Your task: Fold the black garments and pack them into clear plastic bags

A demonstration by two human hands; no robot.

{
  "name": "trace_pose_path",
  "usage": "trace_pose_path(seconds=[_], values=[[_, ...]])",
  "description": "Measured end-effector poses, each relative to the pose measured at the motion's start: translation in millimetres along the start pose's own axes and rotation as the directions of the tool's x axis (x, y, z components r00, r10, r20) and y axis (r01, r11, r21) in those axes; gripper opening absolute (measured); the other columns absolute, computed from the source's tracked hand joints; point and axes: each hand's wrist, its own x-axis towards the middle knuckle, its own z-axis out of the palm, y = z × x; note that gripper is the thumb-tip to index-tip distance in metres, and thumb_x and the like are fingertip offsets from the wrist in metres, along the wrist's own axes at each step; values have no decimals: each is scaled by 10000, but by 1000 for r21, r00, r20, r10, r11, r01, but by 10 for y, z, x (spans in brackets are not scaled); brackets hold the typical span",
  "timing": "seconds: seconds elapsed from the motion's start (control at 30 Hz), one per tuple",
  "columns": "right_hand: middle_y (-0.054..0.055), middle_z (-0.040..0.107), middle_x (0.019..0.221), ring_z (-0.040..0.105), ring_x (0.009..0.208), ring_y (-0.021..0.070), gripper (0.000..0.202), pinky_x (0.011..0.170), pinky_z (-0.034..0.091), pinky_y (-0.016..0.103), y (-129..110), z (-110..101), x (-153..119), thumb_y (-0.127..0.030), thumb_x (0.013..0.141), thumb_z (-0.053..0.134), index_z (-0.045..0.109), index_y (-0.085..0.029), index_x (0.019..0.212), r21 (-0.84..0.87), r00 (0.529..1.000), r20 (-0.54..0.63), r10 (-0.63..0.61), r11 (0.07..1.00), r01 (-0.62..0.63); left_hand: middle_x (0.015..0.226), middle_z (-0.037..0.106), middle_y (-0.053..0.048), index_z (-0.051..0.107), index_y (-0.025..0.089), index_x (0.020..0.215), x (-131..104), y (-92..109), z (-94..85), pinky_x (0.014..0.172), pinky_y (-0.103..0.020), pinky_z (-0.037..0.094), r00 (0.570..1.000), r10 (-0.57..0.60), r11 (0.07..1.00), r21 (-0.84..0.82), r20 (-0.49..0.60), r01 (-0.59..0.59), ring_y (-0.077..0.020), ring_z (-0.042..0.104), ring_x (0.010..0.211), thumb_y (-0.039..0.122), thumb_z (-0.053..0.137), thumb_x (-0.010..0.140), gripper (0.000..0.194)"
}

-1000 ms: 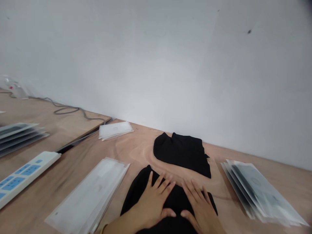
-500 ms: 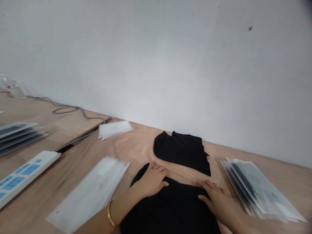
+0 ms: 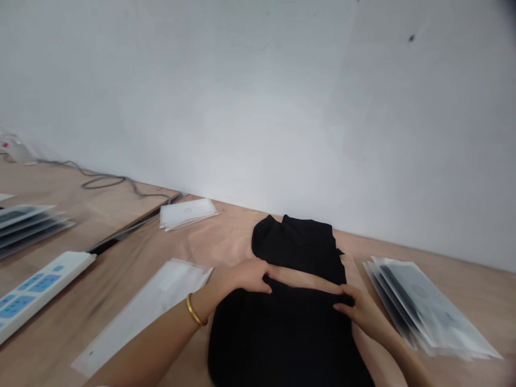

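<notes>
A large black cloth [image 3: 286, 338] lies at the near edge of the wooden table. My left hand [image 3: 252, 275], with a gold bangle on the wrist, pinches its far left edge between thumb and fingers. At the far right corner, my right hand [image 3: 355, 306] grips the same edge. The cloth's far edge runs nearly straight between the two hands. Just beyond it, a second black cloth piece [image 3: 298, 244] rests near the wall, untouched.
Clear plastic sleeves lie left of the cloth [image 3: 149, 312] and farther back [image 3: 187, 213]. Filled sleeves [image 3: 431, 306] are fanned out at the right, others [image 3: 32, 228] at the far left. A power strip [image 3: 44, 290] and a cable [image 3: 105, 180] are also on the left.
Both hands have moved slightly away from me, drawing the near cloth's far edge closer to the second piece. The fingers have closed on the edge, and the right hand has shifted a little outward.
</notes>
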Motion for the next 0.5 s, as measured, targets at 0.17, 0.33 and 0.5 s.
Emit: trace_pose_path(seconds=[0.17, 0.33, 0.5], values=[[-2, 548, 750, 541, 760, 186, 87, 710, 408, 306, 7, -39, -239, -155, 681, 485, 491, -240, 696, -112, 984, -139, -112, 989, 97, 1022, 586, -82, 604, 187, 1010, -409, 375, 24, 729, -352, 455, 992, -40, 964, 257, -121, 70, -261, 600, 877, 121, 518, 814, 223], [2, 587, 745, 574, 746, 183, 262, 662, 423, 288, 203, 203, -691, -63, 502, 427, 548, -235, 658, -326, 979, -10, -203, 926, 189, 1042, 601, -94, 598, 178, 1049, -855, 589, 516, 647, -367, 500, 995, -87, 916, 395, 42, 64, -281, 635, 817, 64, 558, 785, 290], [46, 649, 957, 607, 944, 220, 291, 811, 479, 340, 313, 206, -854, -147, 636, 509, 668, -270, 847, -187, 985, -60, -161, 971, 147, 1101, 598, -48, 545, 277, 1214, -1112, 492, 603, 782, -383, 488, 989, -122, 990, 83, 87, 115, -269, 612, 935, 256, 676, 778, 455]])
